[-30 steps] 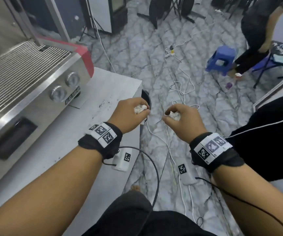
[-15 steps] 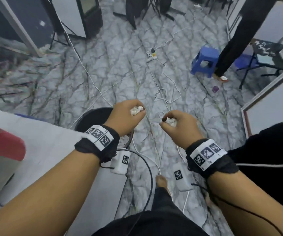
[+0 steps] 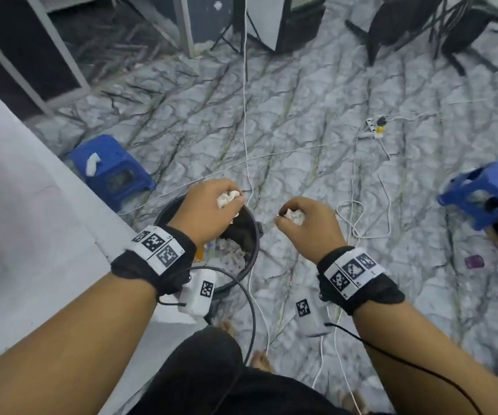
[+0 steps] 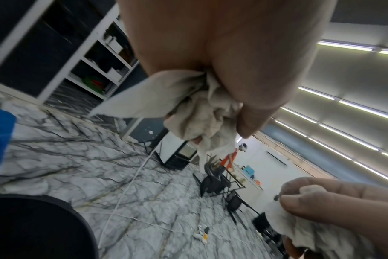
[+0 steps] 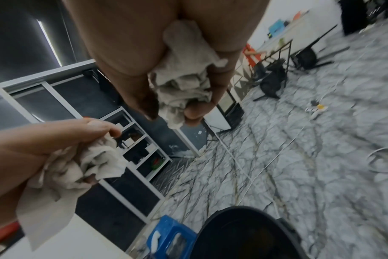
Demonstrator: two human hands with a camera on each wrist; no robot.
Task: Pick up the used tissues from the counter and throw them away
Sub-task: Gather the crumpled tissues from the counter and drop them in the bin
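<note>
My left hand (image 3: 211,209) grips a crumpled white tissue (image 3: 227,199) and hovers over the far rim of a black trash bin (image 3: 252,250) on the floor beside the counter. The same tissue (image 4: 197,113) fills the left wrist view, bunched in the curled fingers. My right hand (image 3: 307,223) grips a second crumpled tissue (image 3: 294,217), held over the floor just right of the bin. In the right wrist view that tissue (image 5: 184,87) is squeezed in the fist, with the bin (image 5: 244,233) below. Crumpled paper lies inside the bin.
The white counter (image 3: 32,235) runs along the left. A blue stool (image 3: 111,170) with a white scrap stands behind the bin, another blue stool (image 3: 487,196) at the right. White cables (image 3: 358,211) and a power strip (image 3: 374,127) lie across the marble floor. Black chairs stand at the back.
The view has swung away from the coffee machine toward the floor. Both hands, each still gripping its tissue, have moved over to the bin, the left one now above its opening.
</note>
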